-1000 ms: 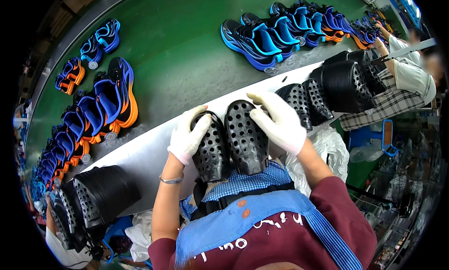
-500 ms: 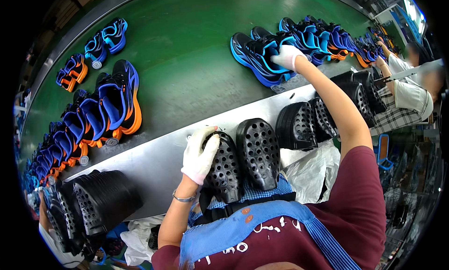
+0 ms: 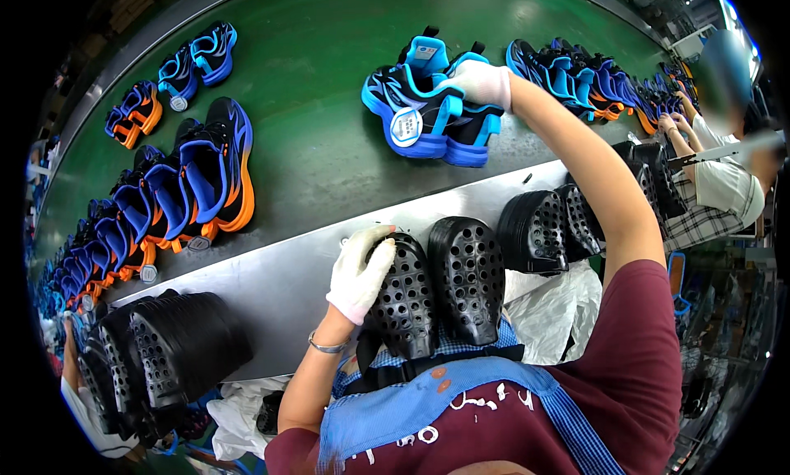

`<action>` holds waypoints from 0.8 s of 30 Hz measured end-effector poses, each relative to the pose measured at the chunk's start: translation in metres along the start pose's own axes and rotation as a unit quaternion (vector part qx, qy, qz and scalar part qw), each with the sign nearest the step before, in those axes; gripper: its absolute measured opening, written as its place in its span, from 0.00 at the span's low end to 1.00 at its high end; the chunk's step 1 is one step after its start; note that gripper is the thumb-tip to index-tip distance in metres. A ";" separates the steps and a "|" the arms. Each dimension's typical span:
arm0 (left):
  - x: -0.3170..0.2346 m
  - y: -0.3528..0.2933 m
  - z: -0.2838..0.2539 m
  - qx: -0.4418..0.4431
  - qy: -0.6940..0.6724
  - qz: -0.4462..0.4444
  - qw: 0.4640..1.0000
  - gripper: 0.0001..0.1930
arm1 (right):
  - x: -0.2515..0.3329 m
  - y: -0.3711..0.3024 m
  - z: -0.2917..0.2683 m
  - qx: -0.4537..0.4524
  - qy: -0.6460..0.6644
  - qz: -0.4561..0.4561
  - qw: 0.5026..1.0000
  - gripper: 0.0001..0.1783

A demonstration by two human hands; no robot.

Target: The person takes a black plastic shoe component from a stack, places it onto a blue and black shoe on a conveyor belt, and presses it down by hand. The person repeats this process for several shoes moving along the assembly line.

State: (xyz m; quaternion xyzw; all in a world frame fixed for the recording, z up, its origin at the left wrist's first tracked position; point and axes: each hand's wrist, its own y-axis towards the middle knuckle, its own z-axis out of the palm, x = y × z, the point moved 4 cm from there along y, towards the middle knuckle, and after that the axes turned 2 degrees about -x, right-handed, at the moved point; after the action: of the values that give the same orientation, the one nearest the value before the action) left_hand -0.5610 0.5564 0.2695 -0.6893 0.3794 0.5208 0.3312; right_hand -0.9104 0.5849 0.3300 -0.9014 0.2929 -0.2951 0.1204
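Gloves cover both of my hands. Nearest to me, at 6 o'clock, my left hand (image 3: 360, 271) lies curved over the top of a black perforated insole (image 3: 403, 298); a second black insole (image 3: 471, 279) stands just beside it at its 3 o'clock, untouched. One second ago both hands were resting on these two black pieces. Half a second ago my right arm was already stretched far over the belt. Now my right hand (image 3: 481, 83) is closed on the heel part of a blue and black shoe pair (image 3: 428, 105) at 12 o'clock, and this pair sits nearer to the steel shelf (image 3: 271, 278) than before. I judge that I am pulling the pair toward me, so the work passes from the insoles to the shoes.

One round white tag (image 3: 406, 127) with blue print hangs on the side of the held pair. Small round tags (image 3: 197, 243) also hang on the blue and orange shoes (image 3: 193, 187) at 9 o'clock on the green belt (image 3: 321, 171). White plastic bags (image 3: 551, 310) lie at 4 o'clock under the shelf. Stacks of black insoles (image 3: 164, 352) stand at 8 o'clock.
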 end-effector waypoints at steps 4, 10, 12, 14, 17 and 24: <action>0.000 -0.003 0.004 -0.003 0.006 -0.016 1.000 0.15 | 0.024 -0.035 0.003 -0.075 -0.034 -0.036 0.996 0.22; 0.011 -0.008 0.008 -0.017 -0.037 -0.001 0.999 0.16 | 0.028 -0.161 -0.002 -0.167 -0.074 -0.143 0.973 0.16; 0.016 -0.011 0.013 -0.027 -0.049 0.005 0.998 0.17 | 0.019 -0.214 0.001 -0.185 -0.112 -0.118 0.969 0.13; 0.016 -0.013 0.012 -0.023 -0.042 0.001 0.999 0.18 | 0.006 -0.256 0.009 -0.186 -0.136 -0.057 0.971 0.12; 0.015 -0.013 0.008 -0.032 0.015 0.034 0.999 0.19 | -0.008 -0.300 0.023 -0.163 -0.108 0.014 0.981 0.16; 0.008 -0.016 0.005 -0.109 -0.101 -0.008 0.989 0.22 | -0.037 -0.328 0.068 -0.158 -0.169 0.080 0.970 0.35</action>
State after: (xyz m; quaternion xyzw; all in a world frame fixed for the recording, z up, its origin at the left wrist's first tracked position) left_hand -0.5483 0.5667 0.2617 -0.6686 0.2791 0.6230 0.2949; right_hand -0.7436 0.8724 0.3863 -0.9194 0.3825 -0.0779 0.0470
